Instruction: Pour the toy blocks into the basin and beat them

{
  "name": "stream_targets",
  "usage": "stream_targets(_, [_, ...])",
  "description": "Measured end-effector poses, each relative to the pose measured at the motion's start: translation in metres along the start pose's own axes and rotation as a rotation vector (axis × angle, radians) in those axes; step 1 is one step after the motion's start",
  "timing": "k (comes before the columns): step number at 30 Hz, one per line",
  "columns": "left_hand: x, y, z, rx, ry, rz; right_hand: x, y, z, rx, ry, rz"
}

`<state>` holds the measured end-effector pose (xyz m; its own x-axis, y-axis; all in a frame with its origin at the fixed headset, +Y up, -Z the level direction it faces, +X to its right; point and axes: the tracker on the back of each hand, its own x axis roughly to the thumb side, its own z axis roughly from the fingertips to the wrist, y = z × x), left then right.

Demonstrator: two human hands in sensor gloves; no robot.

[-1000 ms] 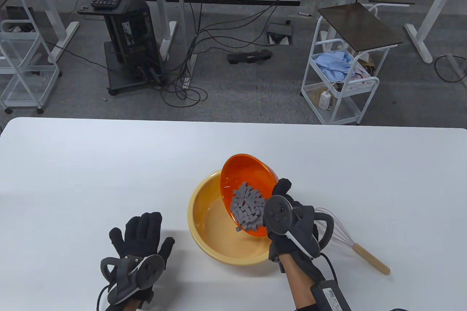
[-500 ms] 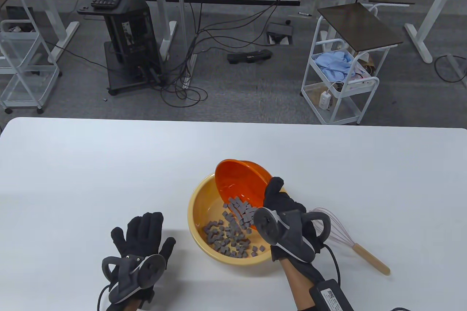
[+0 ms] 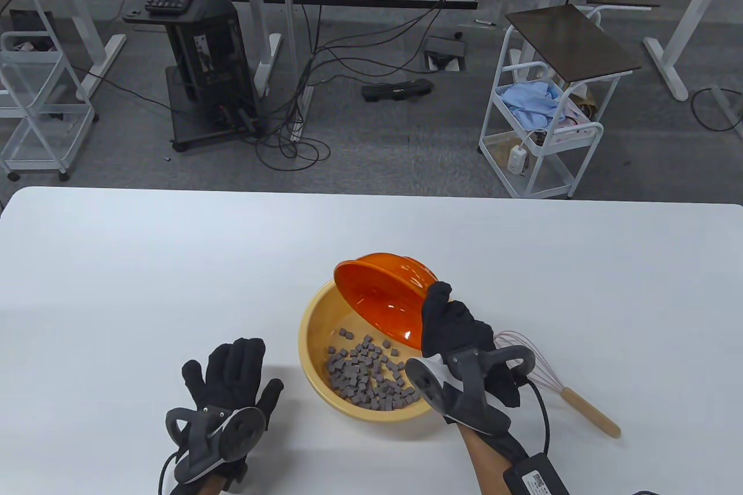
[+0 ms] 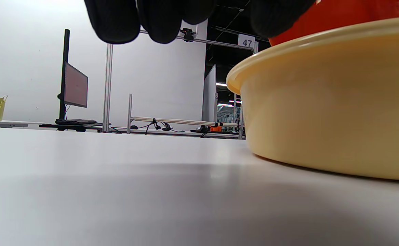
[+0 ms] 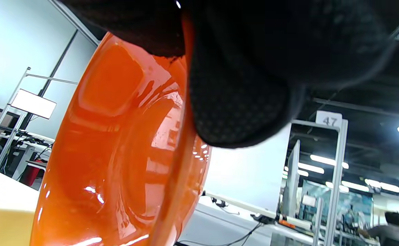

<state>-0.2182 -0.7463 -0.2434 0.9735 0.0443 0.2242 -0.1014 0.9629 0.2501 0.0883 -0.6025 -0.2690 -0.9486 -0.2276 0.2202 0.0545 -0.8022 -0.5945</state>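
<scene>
Over basin (image 3: 316,309): orange bowl (image 3: 380,297) tipped, looks emptied.
Right hand (image 3: 455,332): pinches bowl rim.
Left hand (image 3: 232,373): flat, holds nothing.
Blocks (image 3: 371,376): likely light, loose.
Whisk (image 3: 557,387): take by wooden handle.

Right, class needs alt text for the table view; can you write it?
A gloved right hand tips an emptied orange bowl over a yellow basin holding small grey blocks on a white table. The left hand rests flat nearby; a whisk lies to the right.
</scene>
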Motion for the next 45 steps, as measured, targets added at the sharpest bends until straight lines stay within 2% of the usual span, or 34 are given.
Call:
stream_targets(6, [0.000,-0.001,-0.001,-0.006,-0.003,0.006,0.005,-0.013,0.004,-0.092,-0.090,0.070])
stream_targets(9, [0.001,-0.001,0.000,-0.010,-0.011,0.002,0.000,-0.018,0.001,-0.071,-0.018,0.015])
stream_targets(14, [0.002,-0.001,-0.001,-0.007,-0.018,-0.011,-0.034,-0.013,-0.005,0.018,0.214,-0.214])
stream_targets(20, [0.001,-0.001,-0.002,0.000,-0.016,-0.027,-0.095,0.001,-0.006,0.124,0.609,-0.620])
stream_targets(24, [0.001,0.000,-0.003,0.005,-0.017,-0.057,-0.137,0.020,-0.001,0.129,0.844,-0.804])
stream_targets(27, [0.001,0.001,-0.003,0.009,-0.017,-0.071,-0.162,0.038,0.003,0.137,0.975,-0.862])
stream_targets(30, [0.002,-0.001,-0.003,-0.003,-0.023,-0.097,-0.184,0.066,0.008,0.153,1.112,-0.895])
stream_targets(39, [0.010,0.003,-0.003,-0.008,-0.055,-0.157,-0.219,0.134,0.006,0.238,1.328,-0.897])
stream_targets(45, [0.014,0.004,-0.003,-0.004,-0.068,-0.157,-0.229,0.168,0.005,0.277,1.434,-0.916])
